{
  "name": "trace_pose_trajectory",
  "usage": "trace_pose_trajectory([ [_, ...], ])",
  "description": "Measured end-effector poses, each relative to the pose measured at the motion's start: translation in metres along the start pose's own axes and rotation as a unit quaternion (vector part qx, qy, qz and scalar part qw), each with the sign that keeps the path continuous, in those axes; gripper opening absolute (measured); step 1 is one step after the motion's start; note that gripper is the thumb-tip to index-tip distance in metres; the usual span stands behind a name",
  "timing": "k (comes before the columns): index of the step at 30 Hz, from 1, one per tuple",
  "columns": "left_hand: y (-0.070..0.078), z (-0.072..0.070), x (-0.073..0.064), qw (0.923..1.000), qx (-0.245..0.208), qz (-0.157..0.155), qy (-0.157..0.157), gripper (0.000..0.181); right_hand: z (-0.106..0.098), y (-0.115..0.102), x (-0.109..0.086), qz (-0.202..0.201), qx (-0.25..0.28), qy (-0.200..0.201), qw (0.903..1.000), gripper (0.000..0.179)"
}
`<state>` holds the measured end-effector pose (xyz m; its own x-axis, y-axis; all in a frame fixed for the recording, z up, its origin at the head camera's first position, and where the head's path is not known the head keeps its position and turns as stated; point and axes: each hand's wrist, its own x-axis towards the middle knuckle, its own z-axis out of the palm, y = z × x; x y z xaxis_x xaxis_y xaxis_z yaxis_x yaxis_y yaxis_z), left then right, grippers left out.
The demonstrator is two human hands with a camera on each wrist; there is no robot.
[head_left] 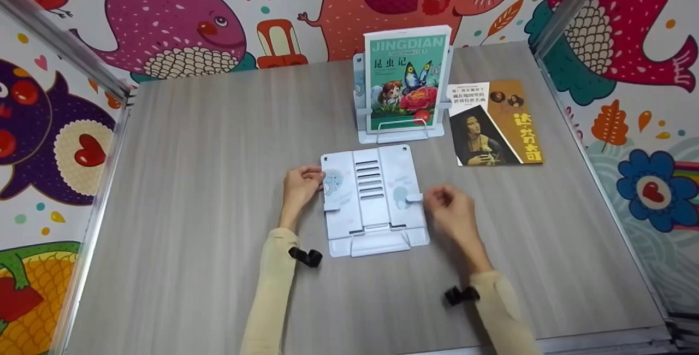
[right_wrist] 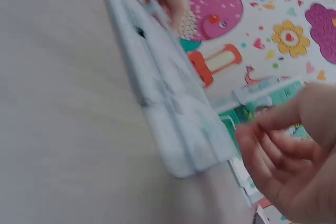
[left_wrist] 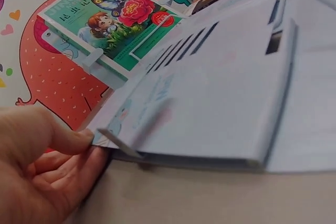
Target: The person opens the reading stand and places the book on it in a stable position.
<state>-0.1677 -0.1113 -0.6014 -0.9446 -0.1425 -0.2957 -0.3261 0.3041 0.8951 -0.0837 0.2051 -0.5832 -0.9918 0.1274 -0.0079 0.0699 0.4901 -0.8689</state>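
A pale blue-white book stand lies folded nearly flat, with slots down its middle, a side clip on either edge and a wire page holder at its near end. My left hand pinches its left edge, thumb on top and fingers beneath, as the left wrist view shows. Off the right edge, close to the right clip, is my right hand. In the right wrist view its fingers are loosely curled, thumb near the index fingertip, with nothing between them.
Behind the stand, a green-covered book stands upright on a second book stand. To its right a brown and white book lies flat on the wood-grain table. Cartoon-printed walls border the table's back and sides.
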Motion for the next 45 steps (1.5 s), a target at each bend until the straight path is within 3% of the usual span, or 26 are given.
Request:
trace_pose_trajectory([
  [2, 0.0, 0.001, -0.004, 0.9999, 0.011, 0.003, 0.001, 0.016, -0.002, 0.0, 0.02, 0.018, -0.022, 0.013, 0.9995, 0.01],
  [7, 0.001, 0.008, -0.009, 0.9996, 0.01, 0.005, -0.025, 0.017, -0.002, 0.011, 0.05, 0.069, -0.05, -0.023, 0.9961, 0.016],
  [12, 0.006, 0.009, -0.01, 0.9996, -0.005, 0.014, -0.025, 0.016, -0.001, 0.012, 0.056, 0.087, -0.029, -0.028, 0.9954, 0.015],
  [19, 0.021, -0.002, -0.02, 0.998, -0.032, 0.052, -0.011, 0.013, -0.009, 0.0, 0.054, 0.107, 0.054, -0.037, 0.9921, 0.019],
  [24, 0.035, -0.012, -0.033, 0.9909, -0.064, 0.118, -0.011, 0.012, -0.021, -0.017, 0.052, 0.068, 0.094, -0.026, 0.9929, 0.018],
  [32, 0.046, -0.029, -0.058, 0.9728, -0.092, 0.213, -0.01, 0.013, -0.046, -0.049, 0.042, -0.01, 0.096, -0.046, 0.9943, 0.018],
  [41, 0.038, -0.047, -0.087, 0.9658, -0.077, 0.245, -0.037, 0.012, -0.062, -0.066, 0.023, -0.087, 0.105, -0.059, 0.9889, 0.013],
  [45, 0.033, -0.054, -0.097, 0.9583, -0.064, 0.275, -0.047, 0.009, -0.066, -0.069, 0.013, -0.115, 0.125, -0.066, 0.9833, 0.01],
])
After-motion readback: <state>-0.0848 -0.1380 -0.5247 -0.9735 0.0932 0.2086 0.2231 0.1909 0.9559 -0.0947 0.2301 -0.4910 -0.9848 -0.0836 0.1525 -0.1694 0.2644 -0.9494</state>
